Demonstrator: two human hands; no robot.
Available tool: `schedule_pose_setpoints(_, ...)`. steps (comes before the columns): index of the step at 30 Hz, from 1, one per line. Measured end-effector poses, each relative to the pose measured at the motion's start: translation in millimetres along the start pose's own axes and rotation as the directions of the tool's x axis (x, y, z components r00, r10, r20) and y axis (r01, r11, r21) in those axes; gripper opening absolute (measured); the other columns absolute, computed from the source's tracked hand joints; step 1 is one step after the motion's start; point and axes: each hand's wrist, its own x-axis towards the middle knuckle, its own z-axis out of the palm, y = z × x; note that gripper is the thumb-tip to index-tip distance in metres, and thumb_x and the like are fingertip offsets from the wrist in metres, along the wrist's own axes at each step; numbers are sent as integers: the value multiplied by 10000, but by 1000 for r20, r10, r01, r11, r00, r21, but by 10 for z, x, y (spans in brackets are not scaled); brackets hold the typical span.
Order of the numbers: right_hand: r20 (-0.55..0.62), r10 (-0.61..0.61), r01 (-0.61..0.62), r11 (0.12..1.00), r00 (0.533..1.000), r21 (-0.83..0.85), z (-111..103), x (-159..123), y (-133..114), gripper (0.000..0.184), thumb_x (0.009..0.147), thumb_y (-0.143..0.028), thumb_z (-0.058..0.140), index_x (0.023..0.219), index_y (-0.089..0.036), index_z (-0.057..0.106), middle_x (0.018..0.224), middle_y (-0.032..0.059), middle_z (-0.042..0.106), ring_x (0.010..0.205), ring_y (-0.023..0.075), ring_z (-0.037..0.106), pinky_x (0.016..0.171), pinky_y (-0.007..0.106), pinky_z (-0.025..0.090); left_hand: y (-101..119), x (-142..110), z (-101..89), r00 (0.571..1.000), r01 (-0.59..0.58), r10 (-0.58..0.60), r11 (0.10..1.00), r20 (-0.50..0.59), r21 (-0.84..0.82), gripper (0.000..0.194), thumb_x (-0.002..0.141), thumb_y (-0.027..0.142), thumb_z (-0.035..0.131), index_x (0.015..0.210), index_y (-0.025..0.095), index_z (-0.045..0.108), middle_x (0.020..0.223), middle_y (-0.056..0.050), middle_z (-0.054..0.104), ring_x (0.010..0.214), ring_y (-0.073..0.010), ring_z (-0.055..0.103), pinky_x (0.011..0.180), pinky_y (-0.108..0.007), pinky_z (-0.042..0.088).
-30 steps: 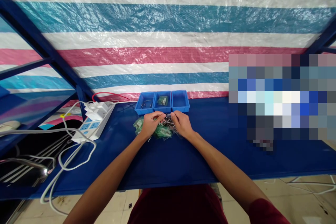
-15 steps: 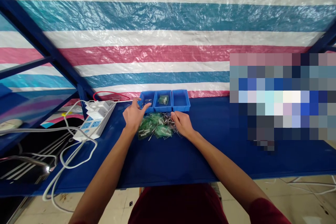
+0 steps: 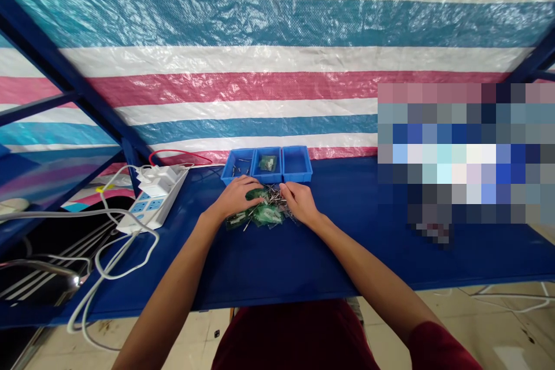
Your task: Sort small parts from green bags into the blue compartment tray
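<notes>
At centre of the frame, on the dark blue bench (image 3: 286, 269), a mixed pile of green packets (image 3: 269, 215) and loose metal pieces (image 3: 276, 194). Just above the pile in the frame, side by side: left blue bin (image 3: 229, 176) with a few thin metal parts inside, middle blue bin (image 3: 265, 177) with a green packet (image 3: 267, 163) inside, and right blue bin (image 3: 298, 176).

Left hand (image 3: 237, 193) over the pile's left side, thumb and fingers apart, seemingly holding nothing, close to the packets. Right hand (image 3: 301, 201) curled at the pile's right side, thumb and forefinger drawn together beside the metal pieces; gripping one or not, cannot tell.

Step in hand, judging from this: picking through the mix by fingertip. For the next pick, probably needed: closing left thumb and fingers on one item, lifting without dragging tangled neighbours along. Toward left of the frame, well apart from both hands, a white power strip (image 3: 170, 202).
</notes>
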Motion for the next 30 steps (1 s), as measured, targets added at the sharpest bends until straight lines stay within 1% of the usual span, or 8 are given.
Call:
schedule_pose_setpoints(8,20,2,-2,1000,1000,-6,17,-13,21,444,984,-402,292,635,-196,471,620,9,548,606,129,521,631,240,366,-13,37,69,999,10,-9,1000,39,-22,279,855,397,598,1006,180,687,1013,-80,690,972,-245,599,902,-379,427)
schedule_pose_setpoints(12,33,15,-14,1000,999,-19,26,-16,27,446,983,-396,294,633,-194,483,623,10,555,616,130,523,645,238,370,26,51,112,998,65,-66,996,-10,-65,232,856,305,598,1032,175,673,998,-81,682,944,-234,593,855,-353,447)
schedule_pose_setpoints(17,40,21,-20,999,999,-25,25,-14,22,448,982,-395,299,632,-193,492,621,8,557,616,129,522,646,236,370,111,63,144,991,105,-114,987,-67,-124,157,857,219,547,896,182,694,872,-62,689,859,-207,604,805,-331,450)
schedule_pose_setpoints(20,34,16,-15,1000,999,-23,23,-13,18,456,982,-407,297,627,-194,489,621,8,558,614,131,525,642,240,368,157,64,110,978,110,-132,985,-165,-137,185,864,199,507,835,184,690,842,-59,692,829,-203,600,806,-344,443)
schedule_pose_setpoints(23,34,11,-10,1000,999,-21,22,-13,20,469,985,-416,284,629,-194,492,629,10,567,621,131,528,645,242,373,203,58,45,941,109,-145,985,-305,-132,218,889,216,476,809,189,677,835,-52,691,825,-199,594,820,-351,437)
schedule_pose_setpoints(26,39,7,-6,1000,999,-30,25,-13,28,472,987,-415,281,633,-193,500,622,9,563,617,131,524,644,243,373,255,49,-8,886,114,-161,985,-434,-133,239,916,267,468,814,195,672,846,-51,688,842,-194,593,822,-342,446)
schedule_pose_setpoints(28,38,7,-6,999,999,-37,28,-15,32,472,987,-410,287,629,-193,504,610,7,554,606,129,519,638,243,370,290,41,-18,832,115,-178,982,-526,-151,241,926,279,468,829,191,670,854,-53,683,848,-184,601,824,-327,460)
schedule_pose_setpoints(30,33,9,-8,999,999,-40,32,-17,35,461,985,-405,303,638,-192,521,609,6,553,603,130,516,631,243,369,326,32,-5,757,119,-207,976,-620,-180,232,931,270,472,842,187,670,867,-52,679,852,-170,613,823,-305,474)
